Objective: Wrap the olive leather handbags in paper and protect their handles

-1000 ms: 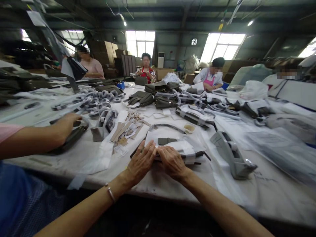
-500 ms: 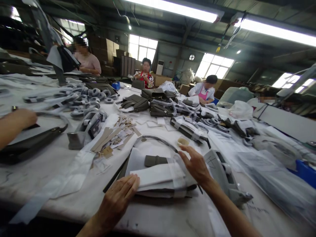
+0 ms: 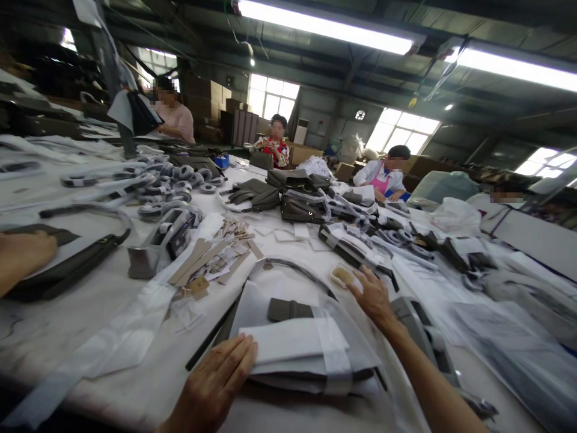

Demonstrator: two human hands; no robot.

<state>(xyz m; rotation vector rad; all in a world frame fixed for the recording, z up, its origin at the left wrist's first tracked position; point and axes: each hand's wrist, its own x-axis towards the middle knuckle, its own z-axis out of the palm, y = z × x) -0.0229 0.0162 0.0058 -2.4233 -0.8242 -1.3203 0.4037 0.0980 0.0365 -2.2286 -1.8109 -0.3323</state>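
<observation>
Table (image 3: 121, 403): bearing all. Wrapped handbag (image 3: 291, 310): lying front-centre. Tape dispenser (image 3: 426, 334): standing at right. White sheet (image 3: 283, 344): lying atop the handbag, seemingly taped at right only, possibly springing up if left hand (image 3: 219, 373), pressing with flat, unclenched fingers, is slipping. Right hand (image 3: 374, 296): hovering, spread fingers holding nothing. Yellowish block (image 3: 342, 275): sitting nearest, perhaps risking a knock.

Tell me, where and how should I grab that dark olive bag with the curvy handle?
Probably by the far curve of its dark arched handle, coming from the far side: it loops away from the bag, leaving a gap for fingers. The bare left hand occupies the near side, touching the folded white sheet.
</observation>
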